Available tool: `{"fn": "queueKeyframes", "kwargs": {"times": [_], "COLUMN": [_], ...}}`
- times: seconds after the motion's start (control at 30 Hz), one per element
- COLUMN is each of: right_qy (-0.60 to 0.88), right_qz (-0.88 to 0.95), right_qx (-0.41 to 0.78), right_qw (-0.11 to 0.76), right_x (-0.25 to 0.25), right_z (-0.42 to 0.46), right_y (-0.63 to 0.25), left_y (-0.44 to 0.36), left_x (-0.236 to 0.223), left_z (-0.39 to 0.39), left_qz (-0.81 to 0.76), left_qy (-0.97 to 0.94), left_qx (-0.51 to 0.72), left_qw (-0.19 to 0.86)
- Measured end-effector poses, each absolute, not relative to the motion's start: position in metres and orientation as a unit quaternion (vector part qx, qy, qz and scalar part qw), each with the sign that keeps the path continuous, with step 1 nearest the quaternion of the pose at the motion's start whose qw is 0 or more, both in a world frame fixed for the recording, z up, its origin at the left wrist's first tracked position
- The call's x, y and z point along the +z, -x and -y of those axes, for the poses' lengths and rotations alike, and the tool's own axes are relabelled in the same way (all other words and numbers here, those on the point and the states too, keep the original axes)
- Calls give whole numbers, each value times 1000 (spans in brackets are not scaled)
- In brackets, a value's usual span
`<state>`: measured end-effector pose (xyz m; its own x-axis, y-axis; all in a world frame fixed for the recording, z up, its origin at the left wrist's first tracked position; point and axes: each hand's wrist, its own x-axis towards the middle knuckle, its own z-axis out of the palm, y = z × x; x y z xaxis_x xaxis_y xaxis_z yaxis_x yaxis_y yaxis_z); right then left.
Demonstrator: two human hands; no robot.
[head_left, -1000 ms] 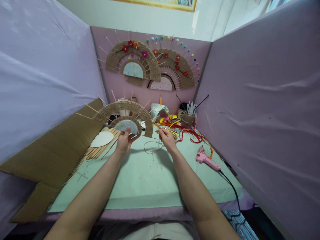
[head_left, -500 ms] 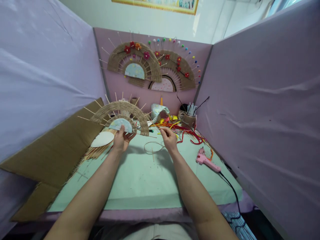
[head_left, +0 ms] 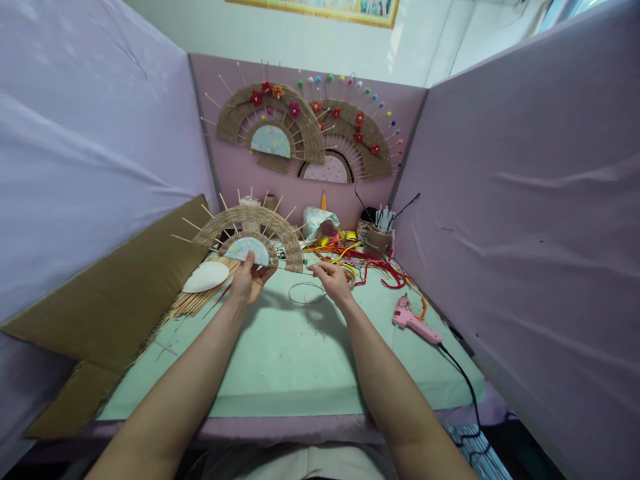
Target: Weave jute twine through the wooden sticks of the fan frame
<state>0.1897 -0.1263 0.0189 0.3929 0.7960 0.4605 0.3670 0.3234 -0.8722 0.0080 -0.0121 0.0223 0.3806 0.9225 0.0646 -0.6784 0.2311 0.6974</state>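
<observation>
My left hand (head_left: 248,283) is closed on the lower edge of a half-round woven fan (head_left: 250,214), its thumb over the pale blue patterned centre. Jute twine is wound across the fan's thin sticks in a wide outer arch and a narrow inner band, and bare stick ends stick out beyond the arch. At the fan's right end, my right hand (head_left: 334,280) pinches a strand of twine close to the lowest stick. A loop of twine (head_left: 291,293) hangs or lies under that hand; which of the two I cannot tell.
A pink glue gun (head_left: 415,323) with a black cord lies right. Red and yellow pipe cleaners (head_left: 367,270) and a jar of glue sticks (head_left: 381,237) are behind. Loose sticks (head_left: 193,305), a white oval (head_left: 206,277) and cardboard (head_left: 120,293) are left. Decorated fans (head_left: 300,110) hang on the back panel.
My right hand has moved left and slightly down, closer to the fan's right end. The fan has shifted a little right and turned slightly in my left hand.
</observation>
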Motion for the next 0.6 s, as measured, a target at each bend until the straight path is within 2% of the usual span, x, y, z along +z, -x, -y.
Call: {"fn": "queueKeyframes", "kwargs": {"times": [0.2,0.47,0.6], "right_qy": [559,571,567], "right_qz": [545,560,563], "right_qx": [138,-61,-67], "right_qw": [610,597,597], "right_x": [17,11,11], "right_z": [126,125,125], "right_y": [-187,-190,-189], "left_y": [-8,-7,-7], "left_x": [20,22,23], "left_z": [12,9,10], "left_qz": [-170,-154,-149], "left_qy": [-338,-327,-332], "left_qx": [526,566,572], "left_qw": [762,741,735]}}
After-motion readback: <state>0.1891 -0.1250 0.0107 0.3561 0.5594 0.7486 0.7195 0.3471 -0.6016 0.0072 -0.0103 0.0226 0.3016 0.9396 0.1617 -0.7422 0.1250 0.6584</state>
